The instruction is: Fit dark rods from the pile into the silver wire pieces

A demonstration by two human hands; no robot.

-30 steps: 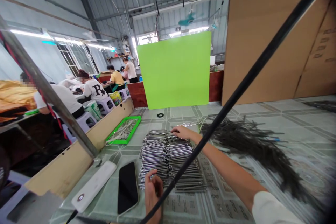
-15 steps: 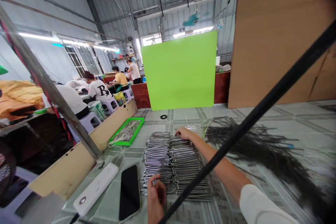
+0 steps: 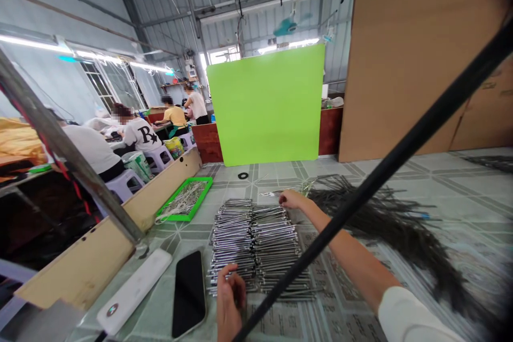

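Note:
Two side-by-side columns of thin silvery metal rods, the left stack (image 3: 232, 235) and the right stack (image 3: 274, 246), lie crosswise on the table. My right hand (image 3: 293, 199) is at the far end of the right stack, fingertips pinched together and pointing down; what is between them is too small to make out. Close to the near end of the left stack is my left hand (image 3: 230, 299), its fingers loosely bent and apart, with nothing visible in them. Several loose thin rods (image 3: 272, 193) lie just beyond my right hand.
A green tray (image 3: 185, 219) of pale strips sits left of the stacks. Nearer are a phone (image 3: 189, 294) and a white power bank (image 3: 134, 291). Dark strands (image 3: 385, 224) spread at right. A black bar (image 3: 360, 192) crosses the view diagonally. Several people sit or stand at left.
My right hand has shifted slightly right and away from the rods' middle, toward the right stack's far outer corner. My left hand keeps its place by the left stack. The whole view has swung slightly.

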